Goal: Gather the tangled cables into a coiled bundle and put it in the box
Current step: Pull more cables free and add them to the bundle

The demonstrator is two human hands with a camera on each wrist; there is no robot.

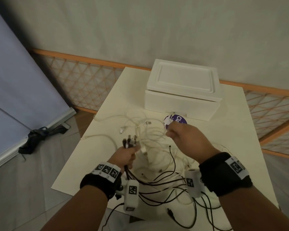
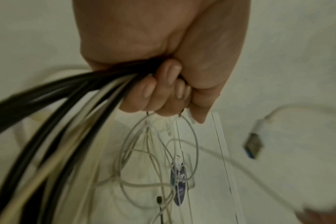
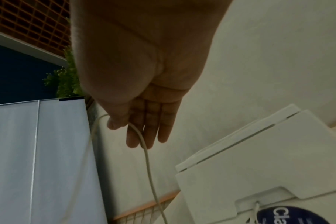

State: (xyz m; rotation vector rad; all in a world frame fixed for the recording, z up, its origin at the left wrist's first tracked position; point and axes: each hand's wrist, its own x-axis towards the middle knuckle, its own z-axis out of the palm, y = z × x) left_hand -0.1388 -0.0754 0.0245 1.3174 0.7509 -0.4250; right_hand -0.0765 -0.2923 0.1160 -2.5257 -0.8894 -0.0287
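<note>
Tangled cables [image 1: 150, 147], black and white, partly gathered: a sheaf of plug ends stands up from the left hand [image 1: 127, 155], whose fingers [image 2: 163, 91] are curled tight round it, while most loops lie loose on the surface [image 1: 232, 147] from 12 to 5 o'clock of that hand. The right hand [image 1: 185, 140], at 2 o'clock of the left, appears to pinch a single white cable [image 3: 144, 145] between thumb and forefinger, the other fingers straight. The box [image 1: 182, 94], at 12 o'clock, has its lid on. Remaining, by judgement: collecting the strays, coiling, opening the box, stowing.
</note>
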